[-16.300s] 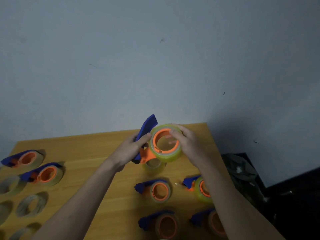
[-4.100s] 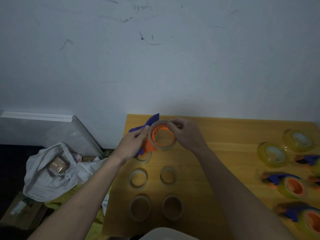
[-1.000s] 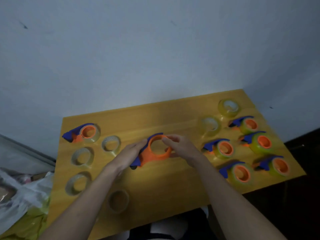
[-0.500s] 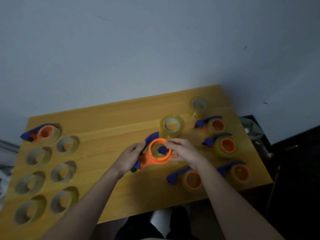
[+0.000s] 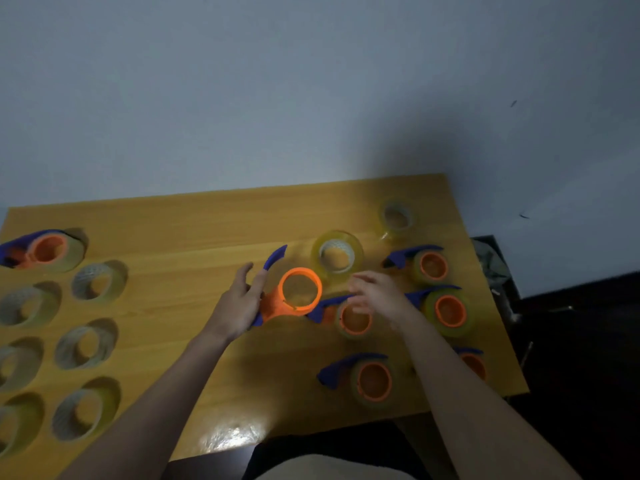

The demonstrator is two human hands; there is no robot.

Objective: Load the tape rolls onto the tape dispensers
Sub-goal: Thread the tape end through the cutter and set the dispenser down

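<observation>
My left hand holds an orange and blue tape dispenser with a bare orange ring, lifted a little over the table's middle. My right hand hovers to the right of the ring with loosely bent fingers, holding nothing. A full yellowish tape roll lies just behind the ring. A second full roll lies farther back right.
Several loaded dispensers lie on the right of the wooden table. Another loaded dispenser sits at the far left. Several used-up tape rings lie along the left side. A wall rises behind the table.
My right hand has let go of the orange ring and drawn back to the right. The view has shifted, so the table sits more to the left.
</observation>
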